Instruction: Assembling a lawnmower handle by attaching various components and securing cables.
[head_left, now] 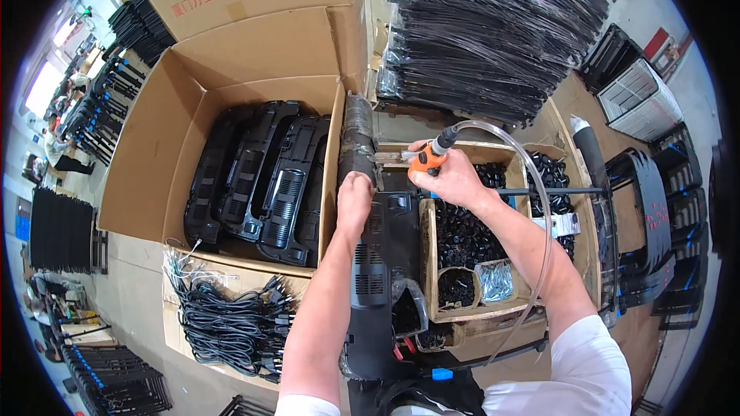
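In my right hand [453, 177] is an orange and black hand-held air tool [428, 160], fingers wrapped round it. A clear hose [539, 177] leaves its black end and loops down past my right forearm. My left hand [356, 199] is closed, fingers curled down at the far left edge of a black slotted plastic cover [370, 273]; whatever lies in its fingers is hidden. The cover rests on the padded bench in front of me. Just beyond my left hand runs a plastic-wrapped padded bar [358, 135].
At left, an open cardboard box [146, 162] holds several black plastic covers [281, 196], with bundled black cables [231, 331] nearer me. At right, a wooden tray [429, 262] holds small black parts [462, 235] and a bag of screws [495, 281]. Long black strips [486, 31] are stacked beyond.
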`<state>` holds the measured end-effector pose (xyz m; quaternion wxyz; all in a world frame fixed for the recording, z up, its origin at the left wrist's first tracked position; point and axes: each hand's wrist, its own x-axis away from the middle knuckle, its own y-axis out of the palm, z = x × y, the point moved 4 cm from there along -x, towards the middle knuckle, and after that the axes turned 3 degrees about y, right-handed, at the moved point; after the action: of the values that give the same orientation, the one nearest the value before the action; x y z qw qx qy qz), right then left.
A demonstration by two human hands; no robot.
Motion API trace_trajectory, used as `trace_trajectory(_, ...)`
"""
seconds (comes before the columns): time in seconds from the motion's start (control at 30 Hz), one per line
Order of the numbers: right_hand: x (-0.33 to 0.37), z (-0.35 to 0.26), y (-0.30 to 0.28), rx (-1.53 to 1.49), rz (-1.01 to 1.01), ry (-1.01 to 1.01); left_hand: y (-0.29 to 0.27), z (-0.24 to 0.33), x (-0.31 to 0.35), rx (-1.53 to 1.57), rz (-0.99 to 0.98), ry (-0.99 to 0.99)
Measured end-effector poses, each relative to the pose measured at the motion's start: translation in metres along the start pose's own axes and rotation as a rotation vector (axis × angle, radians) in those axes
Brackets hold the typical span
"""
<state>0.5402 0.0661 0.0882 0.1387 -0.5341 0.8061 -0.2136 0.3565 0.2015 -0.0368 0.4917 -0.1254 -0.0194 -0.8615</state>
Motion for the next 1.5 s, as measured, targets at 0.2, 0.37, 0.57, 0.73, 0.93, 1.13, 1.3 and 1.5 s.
trace_trajectory(0.2, 0.009, 0.023, 0.002, 0.039, 0.019, -0.011, 0.028, 0.012, 0.004, 0.456, -0.155, -0.366)
trace_trajectory(0.37, 0.005, 0.023, 0.003, 0.086, -0.029, -0.004, 0.041, 0.010, 0.010, -0.370, -0.246, 0.124)
trace_trajectory(0.57, 0.006, 0.023, 0.006, 0.131, -0.107, -0.045, 0.068, 0.030, 0.032, -0.970, -0.369, 0.345)
trace_trajectory(0.73, 0.005, 0.018, 0.009, 0.188, -0.052, -0.079, 0.071, 0.024, 0.031, -1.036, -0.304, 0.344)
trace_trajectory(0.93, 0.003, 0.024, 0.005, 0.160, -0.002, -0.013, 0.079, 0.014, 0.032, -0.985, -0.162, 0.411)
trace_trajectory(1.13, 0.027, 0.015, -0.012, -0.044, 0.075, -0.070, 0.087, 0.010, 0.033, -0.971, -0.075, 0.450)
trace_trajectory(1.3, 0.107, -0.010, -0.058, -0.374, 0.165, -0.090, 0.069, 0.009, 0.037, -0.485, 0.114, 0.330)
trace_trajectory(1.5, 0.249, 0.027, -0.091, -0.440, 0.361, 0.111, 0.086, -0.002, 0.136, 0.519, -0.340, -0.418)
